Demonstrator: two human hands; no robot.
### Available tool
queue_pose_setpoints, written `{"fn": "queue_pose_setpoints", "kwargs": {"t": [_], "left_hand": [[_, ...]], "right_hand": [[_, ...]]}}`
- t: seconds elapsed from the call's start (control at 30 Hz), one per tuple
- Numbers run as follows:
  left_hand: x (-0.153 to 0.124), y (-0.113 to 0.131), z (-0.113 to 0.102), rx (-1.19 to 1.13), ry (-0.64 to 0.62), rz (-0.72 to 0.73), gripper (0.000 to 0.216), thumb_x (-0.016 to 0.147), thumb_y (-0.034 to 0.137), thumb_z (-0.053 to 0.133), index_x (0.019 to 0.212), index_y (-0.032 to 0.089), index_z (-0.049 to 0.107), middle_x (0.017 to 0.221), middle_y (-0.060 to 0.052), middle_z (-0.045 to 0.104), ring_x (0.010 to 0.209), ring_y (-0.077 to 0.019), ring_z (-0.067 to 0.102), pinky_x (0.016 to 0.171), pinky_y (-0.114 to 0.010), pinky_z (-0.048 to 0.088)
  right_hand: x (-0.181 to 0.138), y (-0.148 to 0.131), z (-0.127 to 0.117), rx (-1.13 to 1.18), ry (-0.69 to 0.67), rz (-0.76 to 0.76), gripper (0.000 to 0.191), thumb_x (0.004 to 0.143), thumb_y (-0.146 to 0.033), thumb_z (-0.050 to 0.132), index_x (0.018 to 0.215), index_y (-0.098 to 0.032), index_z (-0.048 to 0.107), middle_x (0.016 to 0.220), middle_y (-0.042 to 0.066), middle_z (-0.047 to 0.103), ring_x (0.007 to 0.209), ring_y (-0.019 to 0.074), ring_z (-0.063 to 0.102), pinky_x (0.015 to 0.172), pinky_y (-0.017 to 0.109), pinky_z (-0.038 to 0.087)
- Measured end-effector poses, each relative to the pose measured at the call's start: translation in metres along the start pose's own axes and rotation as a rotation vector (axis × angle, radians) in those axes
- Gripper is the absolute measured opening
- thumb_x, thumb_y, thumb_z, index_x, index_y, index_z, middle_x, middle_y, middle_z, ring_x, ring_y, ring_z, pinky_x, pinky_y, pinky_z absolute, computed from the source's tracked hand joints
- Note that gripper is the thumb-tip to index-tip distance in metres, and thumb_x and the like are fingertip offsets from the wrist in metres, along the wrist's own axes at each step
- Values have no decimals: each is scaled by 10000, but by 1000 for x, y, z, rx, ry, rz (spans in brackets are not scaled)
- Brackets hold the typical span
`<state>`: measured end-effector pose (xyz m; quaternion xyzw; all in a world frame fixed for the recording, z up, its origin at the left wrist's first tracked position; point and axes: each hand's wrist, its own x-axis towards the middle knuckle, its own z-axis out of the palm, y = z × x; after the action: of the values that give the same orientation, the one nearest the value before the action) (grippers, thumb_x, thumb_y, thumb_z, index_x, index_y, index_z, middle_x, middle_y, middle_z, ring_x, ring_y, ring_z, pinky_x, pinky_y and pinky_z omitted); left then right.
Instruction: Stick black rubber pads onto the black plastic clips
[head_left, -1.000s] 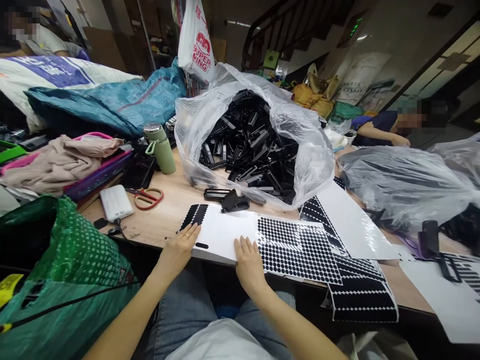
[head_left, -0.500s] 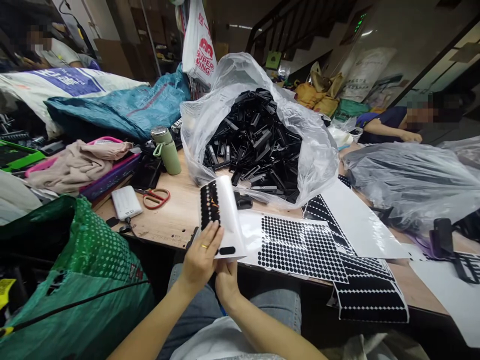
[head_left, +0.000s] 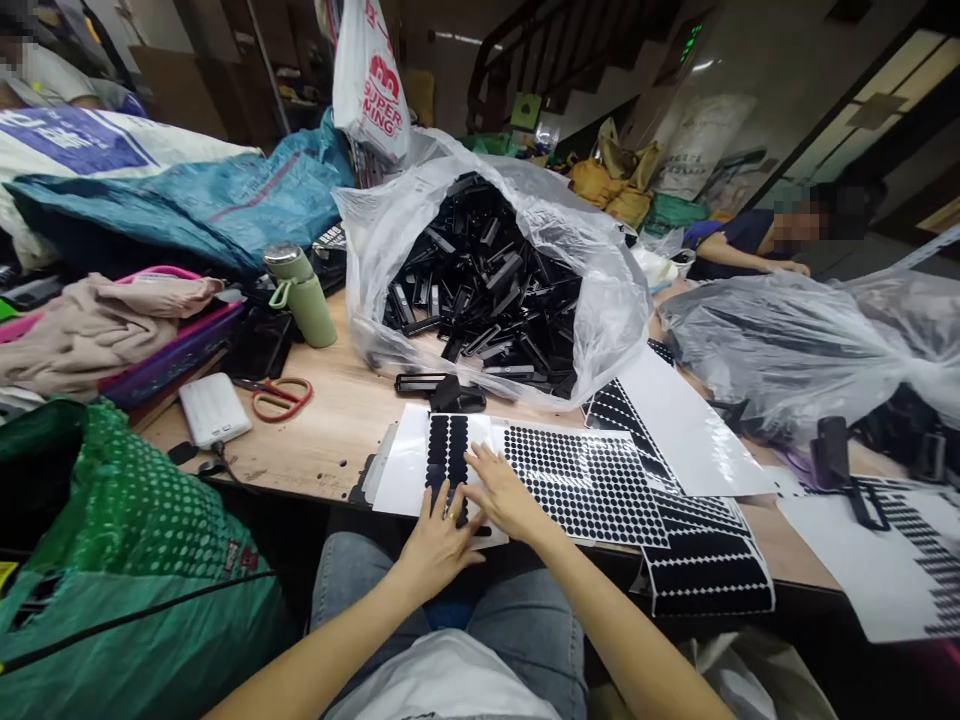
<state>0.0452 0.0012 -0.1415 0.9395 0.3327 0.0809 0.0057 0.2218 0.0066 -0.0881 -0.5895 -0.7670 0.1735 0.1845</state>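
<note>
A white sheet with columns of black elongated stickers [head_left: 448,450] lies at the table's front edge. My left hand [head_left: 437,548] rests on its lower part, palm down and fingers spread. From the right, my right hand [head_left: 508,497] reaches over the same sheet with fingers stretched out, its fingertips close to my left fingers. Neither hand visibly holds anything; the spot between the fingertips is partly hidden. Just right of them is a sheet of small round black stickers [head_left: 581,475]. Behind the sticker sheet lie a few black plastic parts [head_left: 442,390].
A clear plastic bag [head_left: 615,290] full of black plastic parts stands behind the sheets. To the left are red-handled scissors [head_left: 283,400], a white power bank [head_left: 215,410] and a green flask [head_left: 302,297]. More sticker sheets [head_left: 709,560] overhang the front edge. A person [head_left: 750,240] sits at right.
The sticker sheet, lifted and bent over before, now lies flat on the table. My right hand has come from beneath it to its top side. The view has shifted slightly right.
</note>
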Motion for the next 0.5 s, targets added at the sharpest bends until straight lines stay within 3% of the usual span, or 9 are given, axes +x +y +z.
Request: {"fn": "queue_pose_setpoints", "kwargs": {"t": [0.07, 0.17, 0.3, 0.43, 0.5], "left_hand": [[-1, -1, 2, 5, -7, 7, 652, 764, 538, 535, 1352, 325, 349, 1365, -156, 412, 1282, -384, 293, 984, -574, 234], [-4, -10, 3, 18, 0, 22, 515, 848, 373, 494, 1344, 353, 354, 1385, -133, 393, 1283, -343, 313, 994, -527, 247], [-7, -23, -1, 21, -30, 53, 441, 875, 276, 455, 1307, 356, 411, 1395, -117, 384, 1283, -327, 319, 991, -509, 258], [-4, -31, -10, 31, -53, 46, 418, 872, 276, 460, 1282, 356, 443, 1368, -110, 421, 1264, -323, 350, 977, -495, 290], [2, -35, -13, 31, -59, 32, 410, 876, 281, 452, 1280, 354, 447, 1359, -111, 431, 1256, -322, 362, 972, -493, 297]], "right_hand": [[27, 8, 16, -122, -95, -28, 579, 877, -505, 349, 1330, -146, 372, 1407, 135, 352, 1325, 234, 265, 1050, 434, 247], [65, 19, 23, -245, -70, 89, 466, 915, -401, 304, 1285, -143, 419, 1305, 139, 479, 1220, 221, 419, 988, 393, 330], [121, 35, 8, -321, 52, 201, 372, 896, -185, 321, 1239, -86, 427, 1214, 207, 509, 1089, 254, 500, 874, 392, 403], [167, 44, -8, -344, 54, 181, 252, 827, -66, 390, 1008, -58, 565, 968, 189, 619, 909, 244, 584, 778, 330, 444], [175, 46, -18, -353, 90, 164, 288, 846, -50, 326, 1018, -41, 557, 932, 192, 627, 887, 243, 594, 781, 336, 443]]}}
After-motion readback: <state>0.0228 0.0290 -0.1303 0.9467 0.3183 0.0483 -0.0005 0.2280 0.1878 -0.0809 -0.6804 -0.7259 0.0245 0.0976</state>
